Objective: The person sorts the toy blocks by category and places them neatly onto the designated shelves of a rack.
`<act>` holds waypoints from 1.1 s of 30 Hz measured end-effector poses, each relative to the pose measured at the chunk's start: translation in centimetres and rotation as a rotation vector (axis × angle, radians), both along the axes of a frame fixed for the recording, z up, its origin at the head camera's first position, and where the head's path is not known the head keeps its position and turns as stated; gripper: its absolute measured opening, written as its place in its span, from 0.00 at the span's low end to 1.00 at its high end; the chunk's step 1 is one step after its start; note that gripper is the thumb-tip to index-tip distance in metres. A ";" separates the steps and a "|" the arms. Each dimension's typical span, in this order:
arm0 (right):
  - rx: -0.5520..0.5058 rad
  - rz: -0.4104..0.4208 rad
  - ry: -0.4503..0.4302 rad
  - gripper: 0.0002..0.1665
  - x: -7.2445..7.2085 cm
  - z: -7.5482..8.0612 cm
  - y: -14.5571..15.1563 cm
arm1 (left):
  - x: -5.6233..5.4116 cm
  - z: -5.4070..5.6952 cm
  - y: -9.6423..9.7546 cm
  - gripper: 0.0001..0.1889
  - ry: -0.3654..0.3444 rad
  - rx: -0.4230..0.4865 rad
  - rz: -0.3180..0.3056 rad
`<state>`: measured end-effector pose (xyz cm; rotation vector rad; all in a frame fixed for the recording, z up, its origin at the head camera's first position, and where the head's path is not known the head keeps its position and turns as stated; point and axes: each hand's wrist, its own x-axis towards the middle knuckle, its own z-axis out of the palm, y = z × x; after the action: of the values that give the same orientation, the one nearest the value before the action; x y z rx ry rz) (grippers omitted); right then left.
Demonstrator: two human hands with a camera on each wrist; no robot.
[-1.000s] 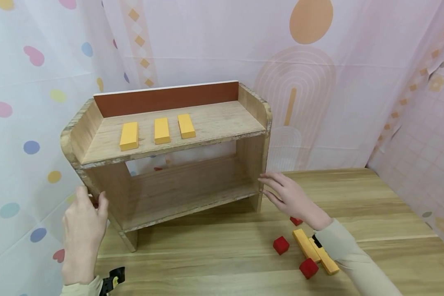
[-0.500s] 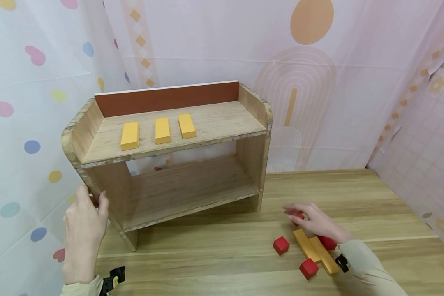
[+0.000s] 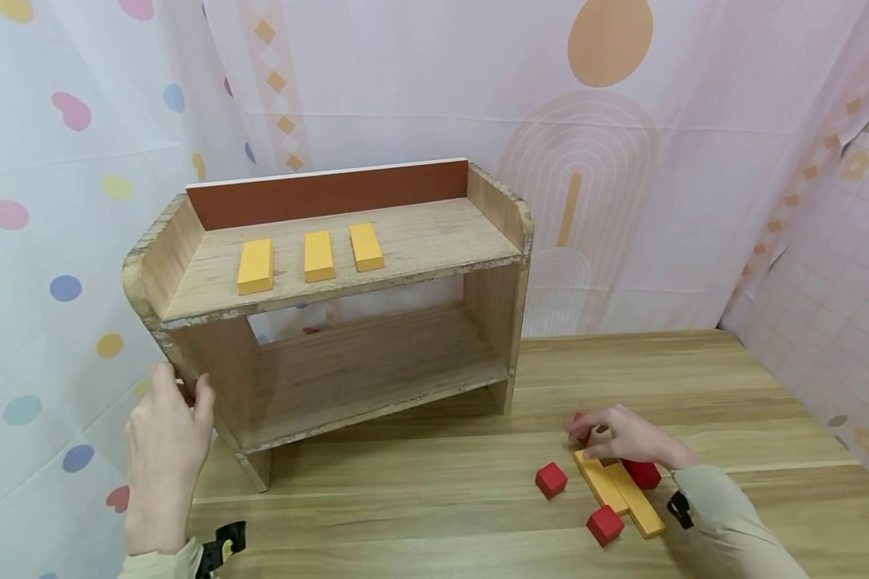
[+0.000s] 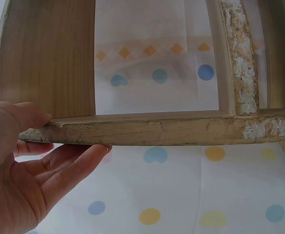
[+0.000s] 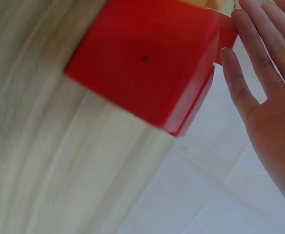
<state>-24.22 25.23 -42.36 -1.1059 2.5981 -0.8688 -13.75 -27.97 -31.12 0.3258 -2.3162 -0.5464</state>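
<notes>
In the head view a wooden two-tier shelf point(image 3: 376, 362) stands on the table. My left hand point(image 3: 165, 458) grips the front edge of its left side panel point(image 4: 157, 131), thumb on one face and fingers on the other in the left wrist view. My right hand point(image 3: 633, 434) is low over the blocks at the right, fingers extended in the right wrist view. Its fingertips are at a partly hidden red cube point(image 3: 580, 417), and the thumb is over a yellow block point(image 3: 601, 482). Whether they touch is unclear. A red block point(image 5: 142, 63) fills the near part of the right wrist view.
Three yellow blocks point(image 3: 319, 256) lie spaced along the top shelf. On the table, a second yellow block point(image 3: 636, 500) lies against the first. One red cube point(image 3: 551, 480) stands apart, another red cube point(image 3: 604, 525) at the yellow blocks' near end. Patterned cloth point(image 3: 420, 80) hangs behind.
My right hand has moved from beside the shelf's right side down to the blocks on the table, then slightly right. The left hand keeps its hold on the panel.
</notes>
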 end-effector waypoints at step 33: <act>0.032 -0.101 -0.115 0.20 -0.9 -0.8 1.0 | 0.0 -0.2 0.0 0.13 0.031 -0.007 -0.013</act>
<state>-25.17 26.19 -43.12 -0.8958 2.5822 -0.8813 -13.76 -27.99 -31.35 0.2972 -2.2912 -0.5466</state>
